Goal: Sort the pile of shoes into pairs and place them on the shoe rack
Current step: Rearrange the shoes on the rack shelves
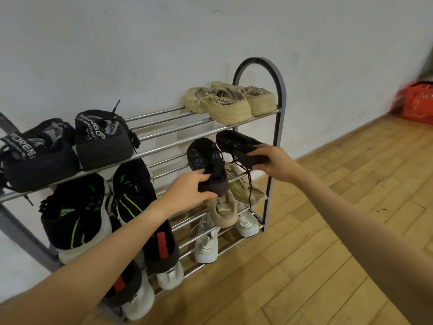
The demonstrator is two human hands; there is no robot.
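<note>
A metal shoe rack (278, 90) stands against the white wall. My left hand (187, 191) grips the heel of a black shoe (206, 160), its toe pointing up. In my right hand (274, 163) is a matching black shoe (239, 146), held by its heel. Both shoes hover at the right end of the second shelf. On the top shelf sit a beige pair (229, 102) at the right and a black pair (68, 146) at the left.
Black-and-green shoes (91, 207) fill the left of the second shelf. Lower shelves carry tan shoes (225, 209), white shoes (206, 245) and black-red-white shoes (161, 247). A red crate (417, 102) sits on the wooden floor (328, 231) at the far right.
</note>
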